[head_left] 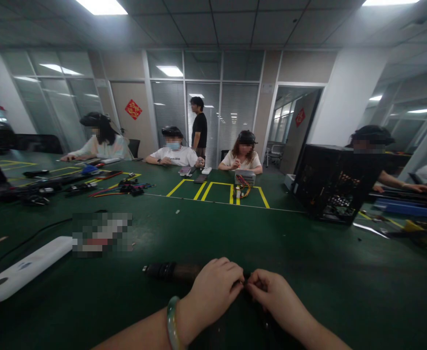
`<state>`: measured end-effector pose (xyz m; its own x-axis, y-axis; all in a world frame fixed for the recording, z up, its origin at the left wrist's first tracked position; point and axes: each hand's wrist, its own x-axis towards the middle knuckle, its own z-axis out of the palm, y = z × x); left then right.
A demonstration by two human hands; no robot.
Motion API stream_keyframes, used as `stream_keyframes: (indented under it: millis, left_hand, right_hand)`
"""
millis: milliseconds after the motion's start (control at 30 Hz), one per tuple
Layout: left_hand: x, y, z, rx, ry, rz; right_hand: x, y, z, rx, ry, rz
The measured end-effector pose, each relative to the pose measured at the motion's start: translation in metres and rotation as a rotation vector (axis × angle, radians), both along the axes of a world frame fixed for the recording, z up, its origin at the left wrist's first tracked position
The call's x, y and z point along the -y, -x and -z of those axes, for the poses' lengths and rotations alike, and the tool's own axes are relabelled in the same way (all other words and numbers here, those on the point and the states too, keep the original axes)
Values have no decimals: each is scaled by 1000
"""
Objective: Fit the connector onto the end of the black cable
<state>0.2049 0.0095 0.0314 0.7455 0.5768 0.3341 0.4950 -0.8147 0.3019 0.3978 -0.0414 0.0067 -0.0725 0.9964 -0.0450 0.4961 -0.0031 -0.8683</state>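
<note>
In the head view my left hand (217,284), with a green bangle (172,321) on its wrist, is closed in a pinch. Its fingertips meet those of my right hand (275,294), which is pinched as well. Whatever small thing lies between them is mostly covered by the fingers. A dark cord (266,321) hangs below my right hand; whether it is gripped I cannot tell. On the green table, just behind my left hand, lies a dark cylindrical tool (173,271) like an electric screwdriver, its metal tip pointing left. Its right end is hidden by my left hand.
A long white device (27,267) with a black cable lies at the left. A black computer case (326,184) stands at the right. Loose wires (129,187) and a power supply with coloured cables (245,179) are farther back, where several people sit.
</note>
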Motion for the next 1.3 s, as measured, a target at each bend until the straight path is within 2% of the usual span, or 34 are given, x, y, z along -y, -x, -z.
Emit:
stream_keyframes:
  millis: [400, 733, 1300]
  left_hand:
    - [-1, 3, 0, 38, 15, 35]
    - [-2, 1, 2, 26, 15, 9]
    - [-3, 2, 2, 22, 7, 31]
  right_hand:
    - [-1, -3, 3, -9, -24, -11]
    - [-1, -3, -3, 112, -111, -9]
    - [0, 0, -1, 113, -122, 22]
